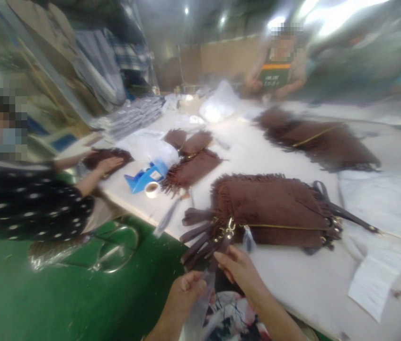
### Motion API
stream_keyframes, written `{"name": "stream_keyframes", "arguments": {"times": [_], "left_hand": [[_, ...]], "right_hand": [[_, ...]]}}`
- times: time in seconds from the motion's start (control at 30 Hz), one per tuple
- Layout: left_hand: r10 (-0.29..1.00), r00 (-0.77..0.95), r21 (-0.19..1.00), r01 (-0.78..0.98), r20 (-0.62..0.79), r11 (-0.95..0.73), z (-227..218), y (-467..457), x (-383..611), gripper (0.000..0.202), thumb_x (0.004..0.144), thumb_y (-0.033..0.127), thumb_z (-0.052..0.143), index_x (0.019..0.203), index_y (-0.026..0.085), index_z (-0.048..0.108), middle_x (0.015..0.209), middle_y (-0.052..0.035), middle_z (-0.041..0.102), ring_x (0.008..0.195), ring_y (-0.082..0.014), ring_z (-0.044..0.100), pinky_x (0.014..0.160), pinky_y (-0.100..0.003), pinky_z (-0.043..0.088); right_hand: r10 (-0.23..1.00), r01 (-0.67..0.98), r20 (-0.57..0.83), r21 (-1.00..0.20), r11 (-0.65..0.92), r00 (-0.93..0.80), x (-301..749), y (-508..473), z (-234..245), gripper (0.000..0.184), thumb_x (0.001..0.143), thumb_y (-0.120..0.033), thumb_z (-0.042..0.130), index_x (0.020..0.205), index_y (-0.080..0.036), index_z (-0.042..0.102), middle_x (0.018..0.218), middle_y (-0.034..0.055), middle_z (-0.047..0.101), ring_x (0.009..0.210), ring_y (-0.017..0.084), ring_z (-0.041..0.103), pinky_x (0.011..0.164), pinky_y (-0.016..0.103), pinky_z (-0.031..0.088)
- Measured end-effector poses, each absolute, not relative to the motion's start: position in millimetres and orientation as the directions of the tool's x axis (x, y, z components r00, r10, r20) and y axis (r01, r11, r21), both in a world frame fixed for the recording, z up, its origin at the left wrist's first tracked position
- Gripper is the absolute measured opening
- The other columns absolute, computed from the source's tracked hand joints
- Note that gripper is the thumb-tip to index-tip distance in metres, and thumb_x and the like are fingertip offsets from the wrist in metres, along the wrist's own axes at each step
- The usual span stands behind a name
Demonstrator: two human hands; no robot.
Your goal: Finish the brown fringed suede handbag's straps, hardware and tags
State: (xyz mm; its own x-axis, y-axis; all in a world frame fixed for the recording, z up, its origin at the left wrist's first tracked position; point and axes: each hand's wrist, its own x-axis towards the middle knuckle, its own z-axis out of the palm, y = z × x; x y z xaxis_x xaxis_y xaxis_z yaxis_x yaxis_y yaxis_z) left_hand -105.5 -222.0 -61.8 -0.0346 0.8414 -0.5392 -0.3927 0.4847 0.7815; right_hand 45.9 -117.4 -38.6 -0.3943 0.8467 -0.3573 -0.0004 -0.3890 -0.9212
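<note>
A: Report from the left, please.

B: At left, a co-worker's hand (110, 165) rests on a dark fringed piece (119, 155). Right of that sit a blue tape dispenser (146, 179), a tape roll (152, 190) beside it, and a group of brown bags (198, 168).

A: And the wearer's hands?

B: The left hand (188, 289), at the near edge, is narrowed in a pinch on a clear plastic strip (200, 305). The right hand (235, 266), just beside it, has its fingers closed on a brown strap (223, 244).

A: Where does the strap belong?

B: At the left end of the near fringed bag (278, 201), which lies flat on the table (303, 279).

A: Degree of completion?

B: Partway, in my judgement. Plastic is at one strap; whether it encloses the end cannot be told. The other loose straps (195, 218) look bare. A small plastic-covered piece (248, 240) hangs at the zip, apparently finished.

A: Farther right?

B: A far stack of brown bags (324, 139), too blurred to grade, and nearer, a white paper (374, 284).
</note>
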Motion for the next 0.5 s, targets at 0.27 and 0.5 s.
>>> {"name": "stream_keyframes", "arguments": {"times": [0.27, 0.5], "left_hand": [[0.857, -0.050, 0.834, -0.268, -0.512, 0.483, -52.9, -190.8, -93.9, 0.048, 0.064, 0.057, 0.074, 0.080, 0.013, 0.064, 0.067, -0.0055, 0.067, 0.057, -0.0174, 0.061, 0.056, -0.027, 0.045], [0.943, -0.080, 0.909, 0.250, -0.324, 0.334, -24.1, -189.6, -121.1, 0.030, 0.085, 0.045, 0.053, 0.079, 0.017, 0.063, 0.063, 0.0008, 0.060, 0.060, -0.0150, 0.057, 0.060, -0.023, 0.044]], "right_hand": [[0.801, -0.022, -0.374, -0.901, -0.433, -0.467, 41.8, -122.6, -47.6, 0.040, 0.070, -0.056, 0.068, 0.075, -0.019, 0.054, 0.043, -0.0105, 0.040, 0.033, 0.004, 0.028, 0.034, 0.019, 0.017], [0.925, -0.091, -0.342, -0.929, -0.360, -0.164, 52.7, -96.8, -44.6, 0.047, 0.077, -0.064, 0.058, 0.079, -0.017, 0.059, 0.055, -0.0036, 0.058, 0.031, 0.004, 0.037, 0.032, 0.018, 0.022]]}}
